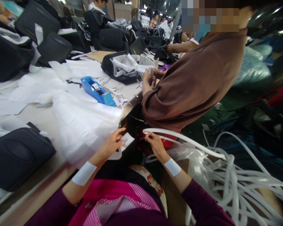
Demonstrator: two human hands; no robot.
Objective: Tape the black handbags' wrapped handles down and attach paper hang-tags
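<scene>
My left hand (115, 142) holds a small white sheet (127, 141) between thumb and fingers, beside the table's near edge; a looped white strip (115, 155) hangs just below it. To the right, my right hand (154, 142) has its fingertips pinched together near the rounded end of a long white foam tube (184, 135). Whether the fingertips touch the tube or hold something small cannot be made out. White sheeting (85, 125) spreads over the table to the left of my left hand, and a blue tape dispenser (97, 91) stands farther back.
A dark bag (21, 157) lies at the table's left. Another black bag (121, 69), stuffed with white material, sits farther back beside a person in brown (193, 78). Tangled white tubes (235, 182) fill the lower right, near clear plastic (195, 157).
</scene>
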